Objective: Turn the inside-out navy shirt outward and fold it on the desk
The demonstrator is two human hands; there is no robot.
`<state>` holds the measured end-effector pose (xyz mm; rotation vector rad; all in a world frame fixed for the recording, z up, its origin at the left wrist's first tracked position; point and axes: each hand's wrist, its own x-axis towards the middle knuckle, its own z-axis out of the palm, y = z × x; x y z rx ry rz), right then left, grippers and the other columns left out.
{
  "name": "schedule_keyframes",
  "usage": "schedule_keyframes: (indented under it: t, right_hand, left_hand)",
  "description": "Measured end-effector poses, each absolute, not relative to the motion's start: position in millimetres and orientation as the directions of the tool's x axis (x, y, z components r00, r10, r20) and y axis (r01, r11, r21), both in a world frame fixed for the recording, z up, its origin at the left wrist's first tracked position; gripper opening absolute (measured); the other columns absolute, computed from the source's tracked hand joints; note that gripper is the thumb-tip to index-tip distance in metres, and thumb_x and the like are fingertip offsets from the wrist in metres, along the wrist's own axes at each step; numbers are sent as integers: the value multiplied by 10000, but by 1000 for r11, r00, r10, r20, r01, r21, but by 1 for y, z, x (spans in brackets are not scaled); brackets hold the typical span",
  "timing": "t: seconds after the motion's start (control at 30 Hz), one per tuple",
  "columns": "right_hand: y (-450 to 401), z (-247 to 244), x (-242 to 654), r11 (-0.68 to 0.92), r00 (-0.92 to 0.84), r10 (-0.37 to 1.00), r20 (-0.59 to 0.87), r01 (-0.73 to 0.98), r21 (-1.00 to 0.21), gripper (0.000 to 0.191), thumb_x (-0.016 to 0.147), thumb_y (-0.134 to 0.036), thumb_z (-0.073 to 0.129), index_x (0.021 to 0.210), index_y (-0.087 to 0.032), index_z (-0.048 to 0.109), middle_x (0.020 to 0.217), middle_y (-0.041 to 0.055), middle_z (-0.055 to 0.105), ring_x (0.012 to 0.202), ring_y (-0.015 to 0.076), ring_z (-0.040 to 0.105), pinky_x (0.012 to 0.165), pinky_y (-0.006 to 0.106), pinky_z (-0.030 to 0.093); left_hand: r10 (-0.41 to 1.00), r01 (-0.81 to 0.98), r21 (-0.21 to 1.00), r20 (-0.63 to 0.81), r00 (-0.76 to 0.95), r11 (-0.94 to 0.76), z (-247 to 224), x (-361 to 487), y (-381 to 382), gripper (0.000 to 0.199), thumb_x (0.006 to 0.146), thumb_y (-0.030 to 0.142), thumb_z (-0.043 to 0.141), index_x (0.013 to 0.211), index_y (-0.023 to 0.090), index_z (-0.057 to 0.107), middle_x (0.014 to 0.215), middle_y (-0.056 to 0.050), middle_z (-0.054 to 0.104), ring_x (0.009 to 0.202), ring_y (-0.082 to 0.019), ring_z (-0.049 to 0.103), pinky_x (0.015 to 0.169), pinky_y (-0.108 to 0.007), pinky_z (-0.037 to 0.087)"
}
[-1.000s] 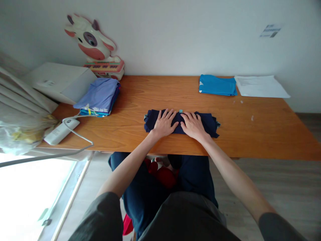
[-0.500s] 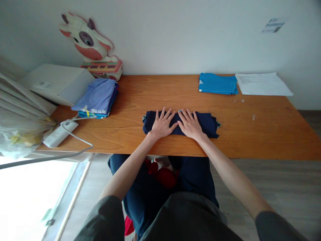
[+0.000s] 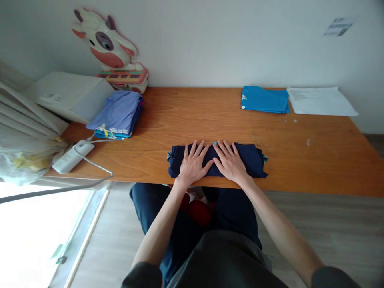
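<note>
A navy-blue folded garment (image 3: 251,160) lies as a long strip near the front edge of the wooden table, with bits of patterned cloth showing at both ends. My left hand (image 3: 194,163) rests flat on it, left of the middle, fingers spread. Beside it, my right hand (image 3: 230,162) also lies palm down on the cloth, fingers apart. The two thumbs nearly meet. A small light-blue patch shows at the garment's far edge between the hands. What kind of garment it is cannot be made out.
On the wooden table (image 3: 186,116), a folded blue cloth (image 3: 265,100) and white papers (image 3: 321,101) lie at the back right. At left are a stack of folded clothes (image 3: 115,114), a white box (image 3: 73,96), a cow toy keyboard (image 3: 111,48) and a white power strip (image 3: 73,156) with cords.
Both hands and the navy garment have moved toward me, closer to the table's front edge. My hands stay flat on the cloth. The view has shifted slightly.
</note>
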<state>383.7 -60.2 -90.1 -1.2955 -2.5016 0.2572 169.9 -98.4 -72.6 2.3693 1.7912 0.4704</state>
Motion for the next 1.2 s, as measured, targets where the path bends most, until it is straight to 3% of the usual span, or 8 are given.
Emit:
schedule_keyframes:
  t: [0.17, 0.3, 0.5, 0.73, 0.87, 1.03, 1.13, 1.2]
  right_hand:
    - [-54, -90, 398, 547, -441, 834, 331, 591, -593, 620, 1144, -482, 419, 1729, -284, 366, 1772, 79, 402, 1649, 304, 362, 1373, 600, 260]
    - [-52, -88, 410, 470, -259, 882, 394, 438, -766, 528, 1158, -499, 379, 1638, -327, 512, 1665, 66, 554, 1569, 281, 492, 1325, 538, 390]
    - [-64, -75, 398, 653, -573, 732, 368, 439, -617, 603, 1131, -473, 496, 1717, -393, 382, 1761, 1, 425, 1648, 279, 368, 1384, 609, 224]
    - [-111, -41, 364, 733, -681, 657, 323, 475, -487, 692, 1127, -389, 533, 1764, -326, 270, 1802, 26, 326, 1684, 281, 278, 1394, 607, 214]
    - [-137, -57, 346, 679, -660, 714, 232, 573, -460, 928, 1054, -524, 653, 1786, -206, 180, 1810, 114, 272, 1689, 333, 254, 1382, 609, 262]
    - [-147, -77, 343, 672, -674, 716, 182, 595, -441, 1116, 895, -615, 822, 1754, -133, 298, 1804, 165, 273, 1689, 372, 237, 1389, 587, 256]
    - [-145, -78, 347, 684, -694, 697, 181, 569, -456, 1195, 848, -604, 869, 1767, -144, 259, 1812, 165, 238, 1692, 380, 224, 1387, 598, 254]
    - [-142, -78, 350, 684, -707, 686, 171, 547, -483, 1211, 854, -625, 862, 1776, -159, 227, 1818, 162, 213, 1697, 378, 206, 1388, 607, 240]
  left_hand:
    - [929, 739, 577, 321, 185, -347, -63, 155, -105, 587, 1116, 507, 493, 1654, 272, 471, 1732, -88, 480, 1673, -315, 316, 1377, -617, 225]
    - [862, 660, 714, 467, -197, -235, -57, 129, -135, 425, 1134, 391, 462, 1521, 268, 588, 1576, -94, 643, 1615, -281, 435, 1360, -589, 279]
    - [859, 823, 520, 289, -423, 230, -85, 104, -173, 765, 1001, 543, 673, 1641, 178, 470, 1746, -184, 428, 1697, -438, 179, 1355, -727, 108]
    - [848, 792, 573, 295, -440, 211, -95, 114, -197, 367, 1025, 425, 651, 1342, 239, 659, 1592, -126, 622, 1660, -384, 325, 1356, -713, 82]
    - [777, 689, 701, 326, -539, 184, -99, 128, -228, 291, 979, 393, 728, 1230, 258, 670, 1451, -108, 706, 1611, -386, 410, 1333, -743, 22]
    - [585, 122, 986, 32, -811, 116, -112, 150, -259, 490, 826, 384, 897, 1240, 268, 664, 1323, -79, 702, 1313, -306, 666, 1151, -504, 524]
    - [578, -432, 898, -399, -712, 88, -115, 158, -263, 560, 778, 374, 926, 1258, 265, 660, 1259, -65, 735, 1039, -220, 758, 870, -333, 628]
    - [609, -623, 777, -537, -583, 90, -111, 159, -260, 551, 769, 365, 921, 1251, 245, 682, 1222, -86, 765, 938, -219, 780, 772, -313, 637]
